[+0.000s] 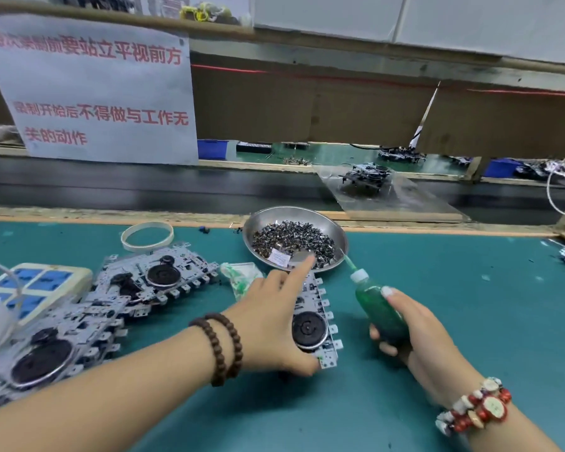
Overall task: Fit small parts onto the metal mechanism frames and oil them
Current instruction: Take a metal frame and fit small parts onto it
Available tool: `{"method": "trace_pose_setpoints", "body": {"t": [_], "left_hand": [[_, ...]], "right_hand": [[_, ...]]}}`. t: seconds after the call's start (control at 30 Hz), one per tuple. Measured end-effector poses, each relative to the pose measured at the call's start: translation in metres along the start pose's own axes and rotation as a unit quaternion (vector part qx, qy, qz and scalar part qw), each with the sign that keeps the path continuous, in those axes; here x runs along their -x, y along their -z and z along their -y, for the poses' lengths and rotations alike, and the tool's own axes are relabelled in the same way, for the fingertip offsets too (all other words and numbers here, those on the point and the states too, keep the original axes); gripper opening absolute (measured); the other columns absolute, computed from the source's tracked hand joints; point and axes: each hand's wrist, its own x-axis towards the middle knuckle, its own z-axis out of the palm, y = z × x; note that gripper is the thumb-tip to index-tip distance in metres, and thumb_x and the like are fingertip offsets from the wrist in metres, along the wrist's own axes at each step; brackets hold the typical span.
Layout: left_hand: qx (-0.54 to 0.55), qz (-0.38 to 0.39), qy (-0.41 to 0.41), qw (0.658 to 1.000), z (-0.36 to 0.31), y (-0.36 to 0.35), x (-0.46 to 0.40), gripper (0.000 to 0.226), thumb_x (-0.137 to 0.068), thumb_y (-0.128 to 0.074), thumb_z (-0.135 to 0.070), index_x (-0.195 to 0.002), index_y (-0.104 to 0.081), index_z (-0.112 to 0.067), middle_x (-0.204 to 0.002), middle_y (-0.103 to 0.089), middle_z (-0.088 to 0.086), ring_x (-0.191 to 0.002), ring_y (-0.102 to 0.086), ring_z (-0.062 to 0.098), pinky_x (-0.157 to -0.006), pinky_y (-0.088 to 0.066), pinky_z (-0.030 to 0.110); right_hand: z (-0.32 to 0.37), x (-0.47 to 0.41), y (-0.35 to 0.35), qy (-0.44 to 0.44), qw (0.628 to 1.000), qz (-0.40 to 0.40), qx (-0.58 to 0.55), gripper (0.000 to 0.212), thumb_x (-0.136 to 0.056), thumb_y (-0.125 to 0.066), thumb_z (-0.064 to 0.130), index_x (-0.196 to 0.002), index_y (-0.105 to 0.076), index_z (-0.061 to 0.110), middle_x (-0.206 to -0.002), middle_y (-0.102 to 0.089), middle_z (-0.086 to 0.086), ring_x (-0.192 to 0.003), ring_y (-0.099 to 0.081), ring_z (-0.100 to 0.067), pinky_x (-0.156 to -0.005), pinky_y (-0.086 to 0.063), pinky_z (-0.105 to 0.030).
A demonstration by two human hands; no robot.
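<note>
Frame beside bowl of parts, gripped by left hand; right hand grips oil bottle just beside frame.

White power strip at the mat's left edge, tape ring behind, printed notice hanging above.
</note>
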Motion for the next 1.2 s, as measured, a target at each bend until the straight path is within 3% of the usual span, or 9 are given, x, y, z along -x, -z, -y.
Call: {"method": "trace_pose_setpoints", "body": {"t": [0.13, 0.37, 0.6, 0.8, 0.87, 0.97, 1.07, 1.13, 1.2], "left_hand": [[-0.027, 0.019, 0.033, 0.999, -0.013, -0.023, -0.005, 0.125, -0.06, -0.071, -0.052, -0.141, 0.023, -0.035, -0.134, -0.024, -0.003, -0.124, -0.025, 0.02, -0.108, -0.026, 0.034], [0.026, 0.048, 0.074, 0.996, -0.017, -0.031, -0.006, 0.119, -0.066, -0.07, -0.044, -0.144, 0.019, -0.03, -0.149, 0.001, -0.01, -0.14, 0.009, 0.02, -0.117, -0.008, 0.041], [0.024, 0.078, 0.086, 0.993, -0.015, -0.033, -0.002, 0.125, -0.061, -0.07, -0.062, -0.142, 0.021, -0.033, -0.15, 0.014, -0.015, -0.139, 0.021, 0.015, -0.117, 0.0, 0.04], [0.018, 0.078, 0.096, 0.992, -0.004, -0.019, -0.011, 0.103, -0.068, -0.047, -0.077, -0.143, 0.012, -0.039, -0.147, 0.0, -0.024, -0.134, 0.007, 0.002, -0.111, -0.005, 0.041], [0.035, 0.023, 0.094, 0.995, -0.001, -0.02, -0.015, 0.078, -0.083, -0.035, -0.067, -0.145, 0.003, -0.039, -0.146, -0.013, -0.02, -0.132, 0.0, 0.001, -0.109, -0.007, 0.037], [0.035, -0.051, 0.082, 0.995, -0.002, -0.029, -0.018, 0.048, -0.095, -0.029, -0.049, -0.141, -0.017, -0.041, -0.139, -0.03, -0.02, -0.127, -0.013, 0.001, -0.098, -0.009, 0.03], [0.038, -0.099, 0.075, 0.992, 0.0, -0.036, -0.019, 0.038, -0.095, -0.029, -0.047, -0.134, -0.027, -0.045, -0.127, -0.037, -0.025, -0.121, -0.021, 0.002, -0.092, -0.01, 0.028], [0.047, -0.104, 0.075, 0.991, 0.002, -0.037, -0.02, 0.037, -0.094, -0.03, -0.048, -0.132, -0.028, -0.046, -0.123, -0.038, -0.026, -0.119, -0.022, 0.001, -0.089, -0.009, 0.026], [0.05, -0.109, 0.07, 0.99, 0.004, -0.037, -0.02, 0.038, -0.094, -0.03, -0.049, -0.132, -0.027, -0.045, -0.12, -0.038, -0.026, -0.118, -0.023, 0.0, -0.084, -0.008, 0.025]], "right_hand": [[0.006, 0.01, 0.018, -0.007, 0.997, -0.003, -0.075, 0.023, -0.065, -0.063, 0.038, -0.078, -0.069, 0.02, -0.066, -0.058, 0.007, -0.05, -0.049, -0.007, -0.036, -0.032, -0.016], [0.01, -0.003, 0.027, -0.047, 0.965, -0.064, -0.25, 0.007, -0.071, -0.063, 0.026, -0.067, -0.066, 0.022, -0.07, -0.06, 0.007, -0.051, -0.041, -0.004, -0.036, -0.032, -0.011], [0.005, -0.022, 0.019, -0.077, 0.962, -0.023, -0.26, 0.028, -0.068, -0.062, 0.017, -0.093, -0.06, 0.003, -0.081, -0.07, -0.009, -0.069, -0.068, -0.012, -0.06, -0.057, -0.021], [0.004, -0.042, 0.026, 0.012, 1.0, 0.009, 0.001, 0.024, -0.075, -0.063, 0.012, -0.098, -0.059, 0.017, -0.098, -0.071, 0.01, -0.085, -0.062, 0.0, -0.074, -0.048, -0.014], [0.002, -0.048, 0.028, 0.05, 0.994, -0.015, 0.093, 0.028, -0.08, -0.065, 0.002, -0.099, -0.058, 0.021, -0.104, -0.068, 0.012, -0.088, -0.062, 0.007, -0.078, -0.049, -0.01], [-0.006, -0.055, 0.029, 0.064, 0.978, -0.036, 0.194, 0.029, -0.081, -0.069, 0.008, -0.096, -0.054, 0.027, -0.104, -0.066, 0.014, -0.086, -0.062, 0.009, -0.076, -0.047, -0.008], [-0.008, -0.054, 0.03, 0.047, 0.97, -0.055, 0.234, 0.033, -0.08, -0.071, 0.016, -0.103, -0.052, 0.029, -0.111, -0.063, 0.011, -0.099, -0.06, -0.001, -0.085, -0.041, -0.018], [-0.009, -0.048, 0.03, 0.033, 0.967, -0.081, 0.239, 0.052, -0.078, -0.073, 0.019, -0.12, -0.043, 0.03, -0.123, -0.052, 0.011, -0.111, -0.051, -0.006, -0.096, -0.036, -0.024], [-0.004, -0.033, 0.023, 0.096, 0.956, -0.177, 0.213, 0.055, -0.078, -0.073, 0.025, -0.118, -0.038, 0.037, -0.123, -0.045, 0.009, -0.111, -0.047, -0.008, -0.096, -0.036, -0.025]]}}
